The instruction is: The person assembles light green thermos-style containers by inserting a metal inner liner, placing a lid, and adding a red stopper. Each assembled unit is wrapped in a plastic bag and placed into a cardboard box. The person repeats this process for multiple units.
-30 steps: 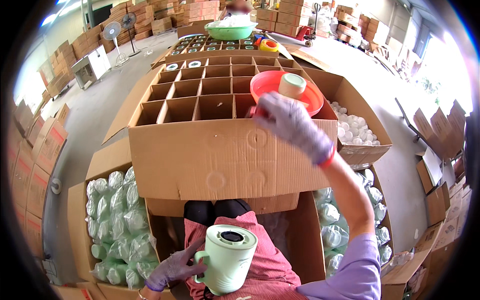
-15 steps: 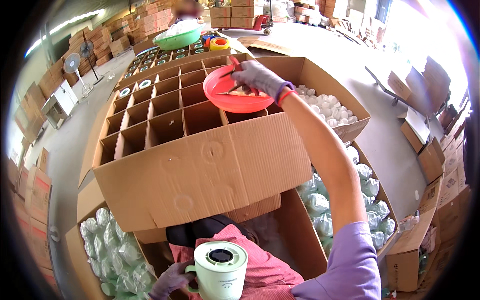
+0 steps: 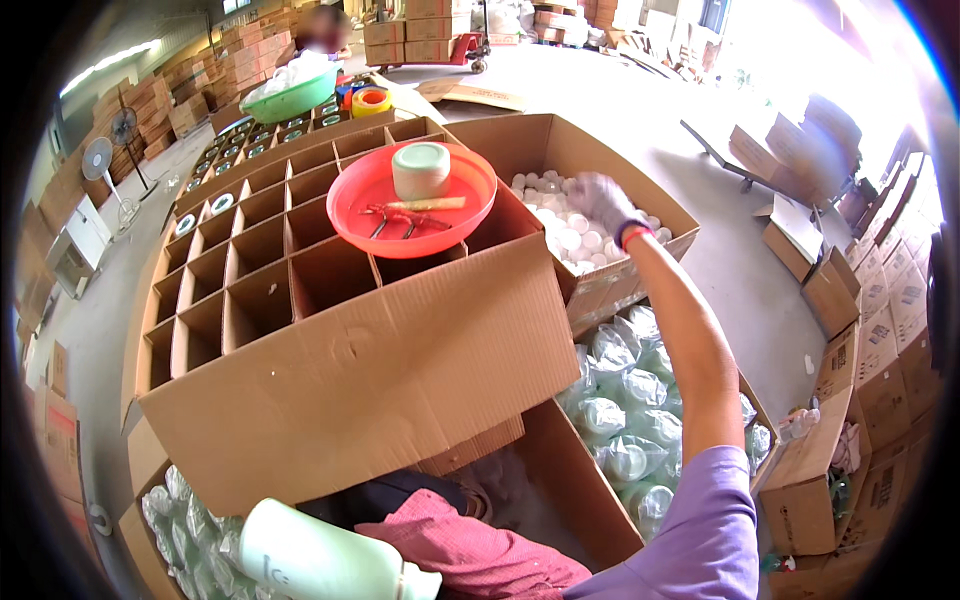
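My right hand (image 3: 603,200), in a grey glove with a purple cuff, reaches into a cardboard box of small white round caps (image 3: 580,240). Its fingers are too blurred and hidden among the caps to read. At the lower left, a mint-green tumbler (image 3: 320,555) lies tilted beside my lap, its narrower end to the right. My left hand is out of sight. A red basin (image 3: 412,245) rests on the divided carton (image 3: 370,375); it contains a red-handled pair of pliers (image 3: 395,218), a yellowish stick (image 3: 430,204) and a pale green round piece (image 3: 421,172).
Boxes of plastic-wrapped green tumblers (image 3: 630,420) stand at the right and lower left. Behind the divided carton are yellow tape rolls (image 3: 371,101) and a green basin (image 3: 290,98). A person (image 3: 325,32) is at the far end. Fans (image 3: 98,158) stand at the left.
My right hand has let go of the red-handled pliers and moved right, from the basin to the caps. The tumbler has tipped from upright to its side, and my left hand has gone from view.
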